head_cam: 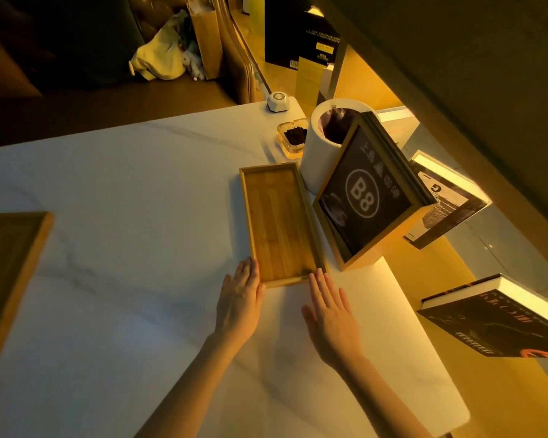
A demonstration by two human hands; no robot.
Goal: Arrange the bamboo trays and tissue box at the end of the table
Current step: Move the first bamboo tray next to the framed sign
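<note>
White cylindrical bin (pixel 317 147), dark-lined. Glass ashtray (pixel 293 138) touching its left side; white call button (pixel 278 101) beyond the ashtray. Framed "B8" sign (pixel 370 197) leaning against the bin's near side.

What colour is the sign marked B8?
The B8 sign has a black face with white lettering and a light wooden frame; head view.

Long tray (pixel 280 222) lies on surface (pixel 124 191) near its far-right end. Second tray (pixel 10 273) at far left edge, well apart. Right of long tray: sign box (pixel 370 197), w/ bin (pixel 323 147) behind it. Ashtray (pixel 293 137) left of bin, call button (pixel 278 101) behind ashtray.
</note>
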